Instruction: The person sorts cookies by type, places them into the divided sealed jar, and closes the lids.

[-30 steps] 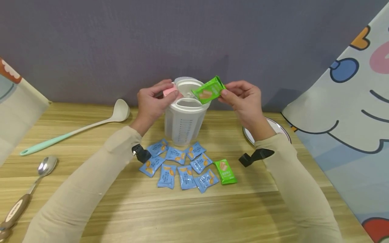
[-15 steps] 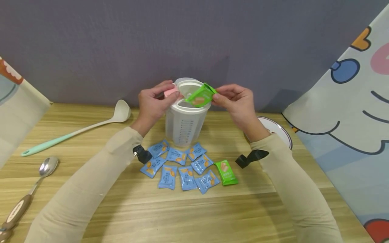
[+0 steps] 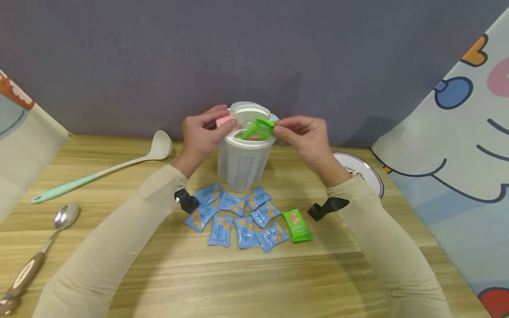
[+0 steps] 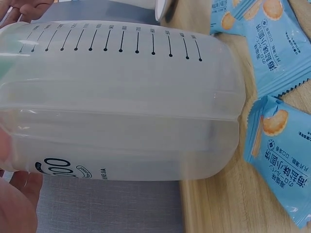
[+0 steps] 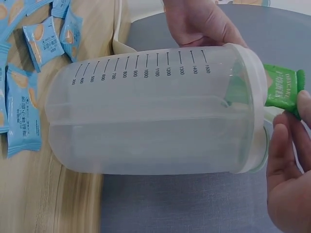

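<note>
A translucent storage container (image 3: 243, 170) with measuring marks stands upright against the back wall, its white top divided into compartments. My left hand (image 3: 202, 136) pinches a pink flap (image 3: 225, 119) at the container's left rim. From the right, my right hand (image 3: 305, 138) pinches the end of a green snack packet (image 3: 259, 129), whose lower end dips into the front opening. Through the wall in the right wrist view, green shows just below the rim, and the packet's upper end (image 5: 284, 90) sticks out. Fingertips of the left hand behind the flap are partly hidden.
Several blue cracker packets (image 3: 246, 232) and another green packet (image 3: 297, 225) lie before the container. A ladle (image 3: 115, 165) and a metal spoon (image 3: 66, 216) lie on the left. A plate (image 3: 367, 174) sits partly behind the right forearm.
My right hand has moved left and down, bringing the green packet from above the rim into the front opening. The left hand keeps its hold on the pink flap.
</note>
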### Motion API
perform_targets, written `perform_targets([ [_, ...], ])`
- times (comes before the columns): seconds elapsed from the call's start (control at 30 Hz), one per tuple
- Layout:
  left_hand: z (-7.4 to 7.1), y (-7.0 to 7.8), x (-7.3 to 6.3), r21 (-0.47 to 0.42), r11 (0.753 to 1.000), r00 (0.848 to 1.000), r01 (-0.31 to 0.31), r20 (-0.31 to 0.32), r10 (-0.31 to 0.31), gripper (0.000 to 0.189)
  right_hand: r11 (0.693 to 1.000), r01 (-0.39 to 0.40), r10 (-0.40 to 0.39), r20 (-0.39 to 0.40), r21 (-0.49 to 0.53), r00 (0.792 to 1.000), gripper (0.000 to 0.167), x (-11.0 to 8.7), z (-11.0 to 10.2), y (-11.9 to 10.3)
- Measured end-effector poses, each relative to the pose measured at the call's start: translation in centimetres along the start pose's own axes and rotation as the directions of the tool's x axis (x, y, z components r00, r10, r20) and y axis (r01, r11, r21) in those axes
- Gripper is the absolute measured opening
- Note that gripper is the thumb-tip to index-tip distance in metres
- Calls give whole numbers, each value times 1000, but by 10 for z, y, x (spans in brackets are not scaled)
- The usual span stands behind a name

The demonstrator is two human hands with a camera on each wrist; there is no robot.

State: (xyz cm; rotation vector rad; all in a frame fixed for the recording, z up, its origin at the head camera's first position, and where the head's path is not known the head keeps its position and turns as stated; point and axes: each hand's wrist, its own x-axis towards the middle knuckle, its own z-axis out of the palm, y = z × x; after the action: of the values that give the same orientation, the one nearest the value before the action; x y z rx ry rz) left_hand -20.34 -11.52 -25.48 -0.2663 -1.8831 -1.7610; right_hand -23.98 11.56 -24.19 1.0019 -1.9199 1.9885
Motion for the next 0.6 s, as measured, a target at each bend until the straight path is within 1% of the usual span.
perform_targets([
  [0.13,0,1,-1,8,1000,1000,13,4,-13,32,1000,17,-16,9,-27,1000,9,0,1,1],
  [0.27,0,-3,1,13,1000,1000,15,10,-15,33,998,44,-42,37,-47,998,7,0,1,3],
  [0.5,1,-32,12,-12,1000,1000,4,3,-4,33,997,60,-57,50,-51,997,7,0,1,4],
  [0.6,1,-36,14,-14,1000,1000,-2,-5,2,34,996,64,-61,39,-58,997,8,0,0,4],
])
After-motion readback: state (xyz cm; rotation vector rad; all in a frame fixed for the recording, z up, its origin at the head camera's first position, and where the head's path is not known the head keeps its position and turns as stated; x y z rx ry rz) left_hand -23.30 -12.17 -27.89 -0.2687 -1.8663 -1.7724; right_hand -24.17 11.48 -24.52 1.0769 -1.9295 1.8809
